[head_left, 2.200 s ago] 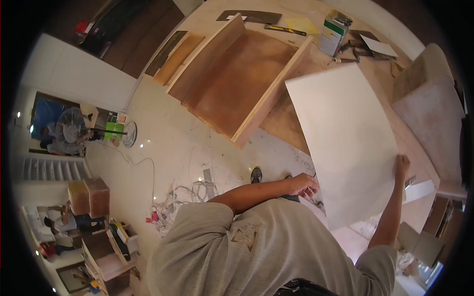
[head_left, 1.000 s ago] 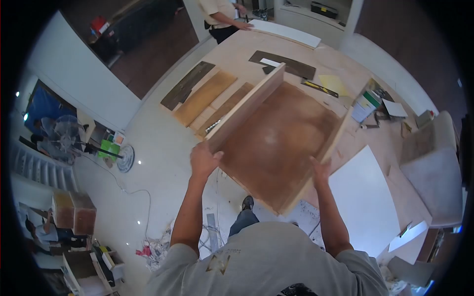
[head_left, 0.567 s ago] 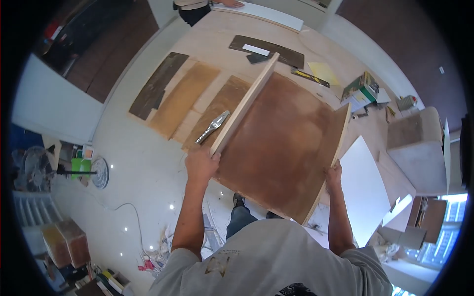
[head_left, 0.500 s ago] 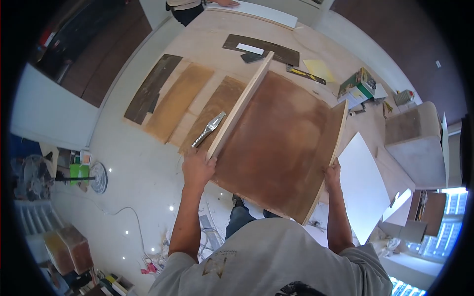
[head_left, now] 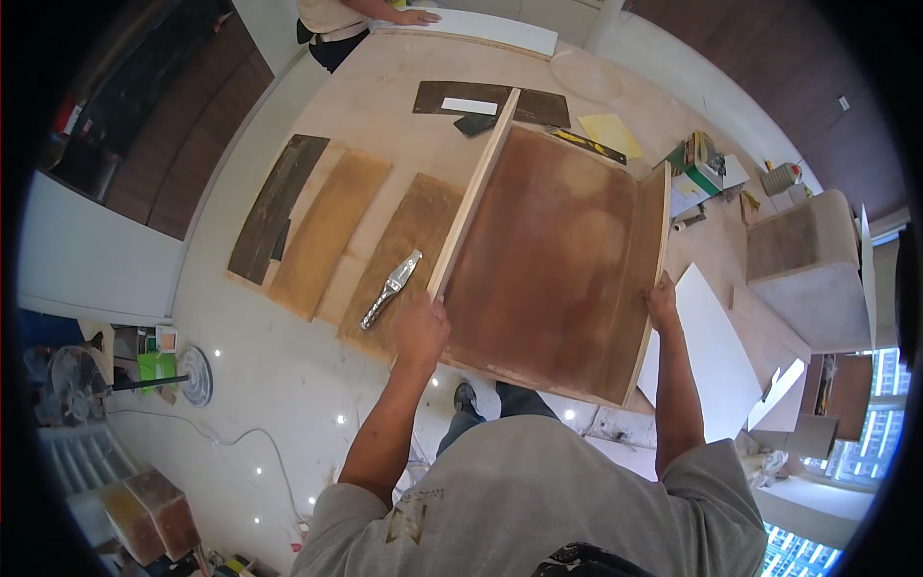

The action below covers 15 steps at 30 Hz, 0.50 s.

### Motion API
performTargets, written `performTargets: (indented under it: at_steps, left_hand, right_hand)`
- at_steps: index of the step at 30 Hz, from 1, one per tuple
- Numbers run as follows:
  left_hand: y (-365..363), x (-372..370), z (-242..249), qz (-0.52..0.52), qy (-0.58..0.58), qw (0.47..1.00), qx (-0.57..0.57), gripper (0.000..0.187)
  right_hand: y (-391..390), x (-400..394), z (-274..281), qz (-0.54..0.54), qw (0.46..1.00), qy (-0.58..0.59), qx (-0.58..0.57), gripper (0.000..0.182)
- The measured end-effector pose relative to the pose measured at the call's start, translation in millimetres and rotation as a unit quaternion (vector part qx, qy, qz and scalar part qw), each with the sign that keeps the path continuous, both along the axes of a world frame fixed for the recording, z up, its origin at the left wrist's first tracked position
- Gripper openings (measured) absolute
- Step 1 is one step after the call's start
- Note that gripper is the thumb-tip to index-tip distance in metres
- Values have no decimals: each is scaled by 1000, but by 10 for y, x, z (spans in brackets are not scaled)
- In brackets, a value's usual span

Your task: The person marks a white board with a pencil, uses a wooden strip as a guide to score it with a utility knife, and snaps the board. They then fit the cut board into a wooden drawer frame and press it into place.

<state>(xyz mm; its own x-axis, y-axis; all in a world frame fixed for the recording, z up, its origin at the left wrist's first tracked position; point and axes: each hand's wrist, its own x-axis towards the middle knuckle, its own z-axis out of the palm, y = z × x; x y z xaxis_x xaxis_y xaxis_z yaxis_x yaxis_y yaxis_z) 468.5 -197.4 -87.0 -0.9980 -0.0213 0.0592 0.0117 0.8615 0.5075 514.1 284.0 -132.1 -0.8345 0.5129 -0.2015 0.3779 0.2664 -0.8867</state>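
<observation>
A large brown wooden panel [head_left: 553, 260] lies at the table's near edge, with upright pale-edged boards along its left and right sides. My left hand [head_left: 421, 332] is closed on the near end of the left board [head_left: 478, 188]. On the right side, my right hand [head_left: 661, 302] grips the right board [head_left: 654, 260] near its lower half. Left of the panel, a metal hand tool [head_left: 392, 288] rests on a brown wood strip [head_left: 409, 231], close to my left hand.
Yellowish [head_left: 332, 231] and dark [head_left: 279, 207] strips lie left. Behind are a dark board [head_left: 548, 106], a black-yellow level [head_left: 588, 144] and a green box [head_left: 707, 168]. White sheets [head_left: 702, 346] lie right. A co-worker's hand [head_left: 416, 17] touches a white board [head_left: 500, 31]. A fan [head_left: 77, 375] stands lower left.
The panel with its side boards has turned slightly, its near end shifting right with both my hands. My right hand is also a little higher in view.
</observation>
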Motion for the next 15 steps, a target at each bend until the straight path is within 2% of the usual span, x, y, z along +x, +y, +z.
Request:
performTargets:
  at_steps: [4, 12, 13, 15]
  left_hand:
    - [230, -356, -15, -8, 6, 1000, 4, 28]
    - [522, -794, -89, -3, -5, 999, -33, 28]
    - [523, -819, -131, -6, -6, 999, -35, 28]
    - [537, -864, -171, -12, -8, 999, -36, 28]
  right_hand:
    - [208, -368, 29, -12, 999, -23, 34, 44]
    - [458, -784, 6, 1, 999, 50, 10, 46]
    - [509, -808, -44, 5, 998, 61, 3, 45]
    - [823, -910, -401, 16, 996, 37, 76, 42]
